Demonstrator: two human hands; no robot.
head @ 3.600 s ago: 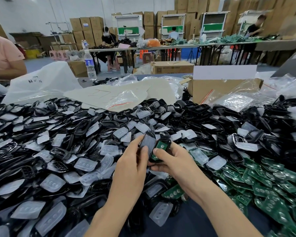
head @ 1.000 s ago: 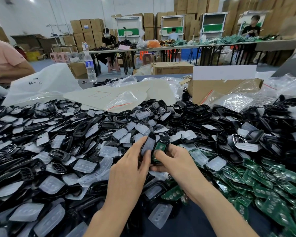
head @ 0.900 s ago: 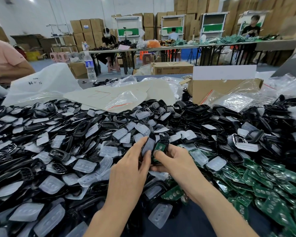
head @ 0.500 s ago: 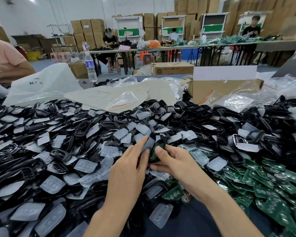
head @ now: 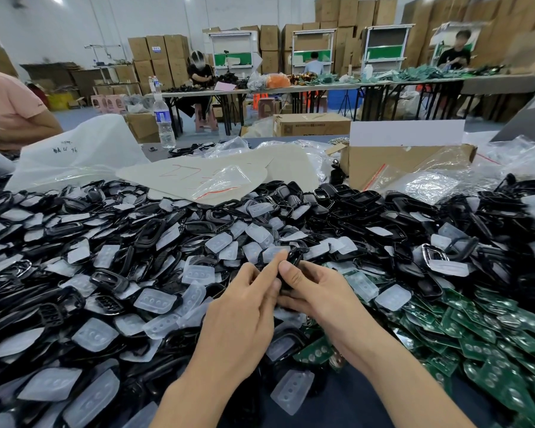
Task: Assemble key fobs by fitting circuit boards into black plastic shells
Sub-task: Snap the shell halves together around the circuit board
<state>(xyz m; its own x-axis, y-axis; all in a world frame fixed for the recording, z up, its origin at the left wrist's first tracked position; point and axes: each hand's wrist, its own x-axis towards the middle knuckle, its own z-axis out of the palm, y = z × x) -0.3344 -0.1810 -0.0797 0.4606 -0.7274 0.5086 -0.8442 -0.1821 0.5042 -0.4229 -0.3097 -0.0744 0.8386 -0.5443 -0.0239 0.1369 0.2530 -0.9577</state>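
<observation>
Both hands meet at the table's centre around one black key fob shell point(head: 294, 261). My left hand point(head: 244, 307) presses its fingertips on the shell's left side. My right hand point(head: 318, 295) grips the shell from the right with the thumb on top. The two shell halves are closed together, and the green board inside is hidden. A heap of black shells point(head: 142, 239) and clear rubber button pads point(head: 198, 274) covers the table. Loose green circuit boards point(head: 482, 329) lie at the right.
A cardboard box point(head: 393, 159) with plastic bags stands at the back right. A white bag point(head: 74, 152) and a water bottle point(head: 165, 122) are at the back left. A person in pink point(head: 10, 106) sits at the far left. Other workers sit at distant tables.
The pad-lined shell half in my left hand has been closed onto the shell half with the green board in my right hand. The green board no longer shows.
</observation>
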